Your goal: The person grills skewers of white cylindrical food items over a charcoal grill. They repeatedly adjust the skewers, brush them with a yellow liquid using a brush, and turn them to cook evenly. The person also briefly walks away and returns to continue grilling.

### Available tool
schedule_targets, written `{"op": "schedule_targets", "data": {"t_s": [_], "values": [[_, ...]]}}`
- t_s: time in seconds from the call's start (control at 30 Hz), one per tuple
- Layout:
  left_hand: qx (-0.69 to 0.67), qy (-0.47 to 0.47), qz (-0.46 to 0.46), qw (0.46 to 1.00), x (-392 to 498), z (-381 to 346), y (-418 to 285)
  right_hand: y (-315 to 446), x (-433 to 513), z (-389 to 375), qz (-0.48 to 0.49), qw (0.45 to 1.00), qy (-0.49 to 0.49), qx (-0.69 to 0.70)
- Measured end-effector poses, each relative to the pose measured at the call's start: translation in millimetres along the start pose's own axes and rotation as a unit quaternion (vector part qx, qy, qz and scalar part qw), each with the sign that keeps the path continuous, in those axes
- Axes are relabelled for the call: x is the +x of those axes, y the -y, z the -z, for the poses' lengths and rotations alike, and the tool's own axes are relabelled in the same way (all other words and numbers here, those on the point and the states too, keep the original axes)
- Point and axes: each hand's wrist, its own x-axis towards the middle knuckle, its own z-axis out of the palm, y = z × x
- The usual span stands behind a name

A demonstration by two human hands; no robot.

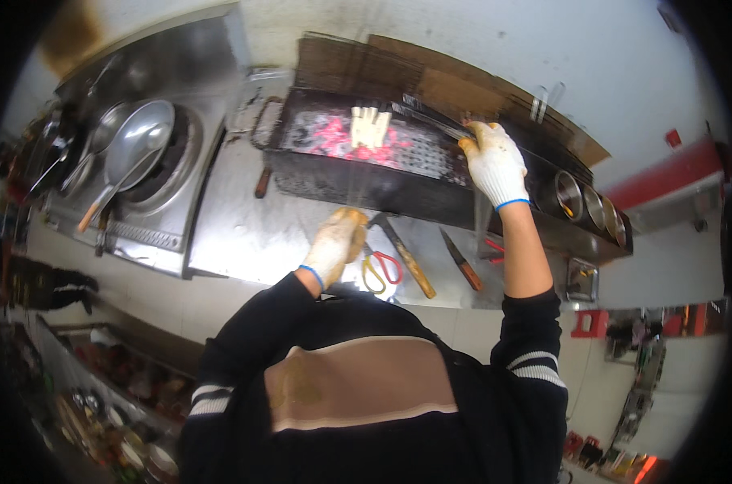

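My left hand, in a white knit work glove with worn tan fingertips, is closed on a bunch of thin skewers. These run across the near wall of the charcoal grill. Several pale strips of food on them lie side by side over glowing coals. My right hand, gloved alike, is closed above the grill's right part. It grips long dark metal tongs, whose two ends reach left towards the food. Below my left hand lie scissors with red and yellow handles.
A hammer-like tool and a wooden-handled knife lie on the steel counter. Metal cups line the grill's right end. On the left stove rests a wok-like pan with a ladle. Cardboard leans behind the grill.
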Motion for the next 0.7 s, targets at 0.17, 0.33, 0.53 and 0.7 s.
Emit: {"op": "schedule_targets", "data": {"t_s": [0.17, 0.33, 0.53, 0.7], "values": [[-0.021, -0.008, 0.025, 0.999, -0.7, -3.7, -3.9, -31.7, -10.4, -25.2, -0.005, 0.995, 0.057, -0.085], [-0.025, -0.013, 0.019, 0.999, -2.2, -5.6, -6.9, -33.1, -3.7, -60.2, -0.001, 0.994, 0.098, -0.055], [-0.025, -0.013, 0.020, 0.999, -3.3, -6.3, -8.1, -46.0, 0.1, -71.8, 0.004, 0.993, 0.103, -0.056], [-0.030, -0.022, 0.010, 0.999, -1.7, -7.4, -5.1, -42.1, 0.5, -36.8, 0.015, 0.998, 0.032, -0.052]]}}
